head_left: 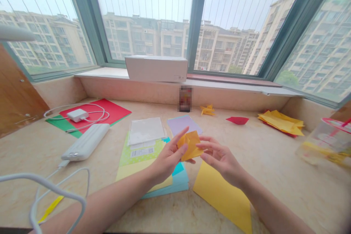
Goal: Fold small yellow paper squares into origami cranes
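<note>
A wide beige marble-look counter [274,161] runs under the window. On it a fanned stack of coloured paper sheets [142,161] lies flat, within easy reach. Right of that stack rests a loose yellow paper sheet [225,195]. Above the stack's right edge, both hands hold a small folded orange paper piece [190,145] off the counter: left hand [167,161] pinching its left side, right hand [219,157] with fingers curled at its right side.

Two bare forearms, left hand [164,161] and right hand [219,157] ringless, sleeveless
</note>
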Demonstrator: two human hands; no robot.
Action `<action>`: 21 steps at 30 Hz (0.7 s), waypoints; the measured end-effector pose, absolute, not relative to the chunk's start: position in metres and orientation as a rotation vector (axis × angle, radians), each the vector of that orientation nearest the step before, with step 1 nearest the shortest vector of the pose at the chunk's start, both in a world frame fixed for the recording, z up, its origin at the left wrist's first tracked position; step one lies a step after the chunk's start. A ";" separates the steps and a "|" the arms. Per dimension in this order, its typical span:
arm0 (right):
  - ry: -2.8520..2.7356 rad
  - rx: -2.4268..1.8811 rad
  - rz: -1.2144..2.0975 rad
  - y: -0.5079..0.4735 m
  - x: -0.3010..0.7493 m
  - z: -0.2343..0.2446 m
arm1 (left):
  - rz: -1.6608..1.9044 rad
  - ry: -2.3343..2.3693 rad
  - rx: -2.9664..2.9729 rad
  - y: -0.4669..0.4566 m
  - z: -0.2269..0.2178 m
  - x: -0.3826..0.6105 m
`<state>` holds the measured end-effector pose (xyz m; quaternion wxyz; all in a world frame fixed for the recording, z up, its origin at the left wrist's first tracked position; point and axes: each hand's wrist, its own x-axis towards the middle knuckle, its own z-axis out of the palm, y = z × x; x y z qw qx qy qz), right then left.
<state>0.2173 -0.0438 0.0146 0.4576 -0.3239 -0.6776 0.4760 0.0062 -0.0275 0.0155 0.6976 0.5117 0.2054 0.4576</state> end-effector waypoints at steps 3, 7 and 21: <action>-1.761 -0.859 1.124 -0.044 0.219 0.014 | 1.060 0.510 1.203 -0.026 0.017 0.008; -1.827 -0.917 1.059 -0.046 0.216 0.017 | 1.102 0.593 1.249 -0.025 0.016 0.010; -1.834 -1.109 1.132 -0.040 0.213 0.014 | 1.090 0.989 1.879 -0.025 0.006 0.008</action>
